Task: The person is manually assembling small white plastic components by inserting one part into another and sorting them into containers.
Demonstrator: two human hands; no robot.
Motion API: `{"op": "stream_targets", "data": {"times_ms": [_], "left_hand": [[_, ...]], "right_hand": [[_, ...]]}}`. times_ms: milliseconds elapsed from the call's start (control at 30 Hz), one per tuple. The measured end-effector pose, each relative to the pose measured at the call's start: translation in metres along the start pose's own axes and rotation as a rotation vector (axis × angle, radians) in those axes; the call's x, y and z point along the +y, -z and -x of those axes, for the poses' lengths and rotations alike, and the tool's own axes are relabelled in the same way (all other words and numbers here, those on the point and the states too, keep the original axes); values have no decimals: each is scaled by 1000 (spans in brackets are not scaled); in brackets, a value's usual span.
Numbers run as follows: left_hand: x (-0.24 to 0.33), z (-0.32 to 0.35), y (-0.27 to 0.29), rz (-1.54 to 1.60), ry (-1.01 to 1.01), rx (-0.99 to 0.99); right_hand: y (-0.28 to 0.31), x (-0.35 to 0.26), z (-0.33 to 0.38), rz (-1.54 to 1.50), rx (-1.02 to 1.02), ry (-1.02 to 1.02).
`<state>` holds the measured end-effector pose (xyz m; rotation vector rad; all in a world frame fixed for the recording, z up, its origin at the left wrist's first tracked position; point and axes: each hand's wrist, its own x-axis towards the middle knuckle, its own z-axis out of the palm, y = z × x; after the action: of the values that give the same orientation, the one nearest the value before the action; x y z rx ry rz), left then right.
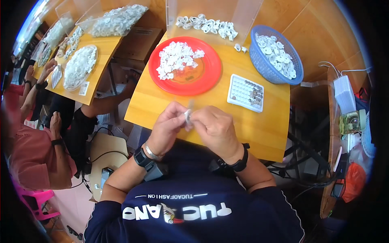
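Observation:
My left hand (167, 124) pinches a small white plastic piece (187, 116) in front of me, above the near edge of the table. Beside it, my right hand (216, 126) has its fingers closed at the same piece; what its fingertips grip is hidden. Just beyond the hands, a red round plate (214, 75) carries a heap of small white plastic parts (177, 57). To the right lies a white tray (245, 106) with rows of round spots, several holding small dark round pieces (256, 94).
A blue basket (258, 67) of white round parts (278, 57) stands at the far right. At the back, a clear bin (214, 9) has white ring-shaped parts at its front. Leftward, a co-worker (38, 162) sits at another table (99, 60). A wooden shelf (332, 162) stands right.

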<state>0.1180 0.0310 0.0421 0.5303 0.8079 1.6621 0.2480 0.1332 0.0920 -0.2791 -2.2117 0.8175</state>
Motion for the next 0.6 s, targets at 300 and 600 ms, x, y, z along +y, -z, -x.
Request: {"op": "stream_targets", "data": {"times_ms": [300, 600], "left_hand": [[-3, 2, 1, -58, -8, -8], [-4, 2, 1, 51, 13, -15]], "right_hand": [[6, 3, -2, -175, -67, -221], [11, 1, -6, -276, -123, -304]]}}
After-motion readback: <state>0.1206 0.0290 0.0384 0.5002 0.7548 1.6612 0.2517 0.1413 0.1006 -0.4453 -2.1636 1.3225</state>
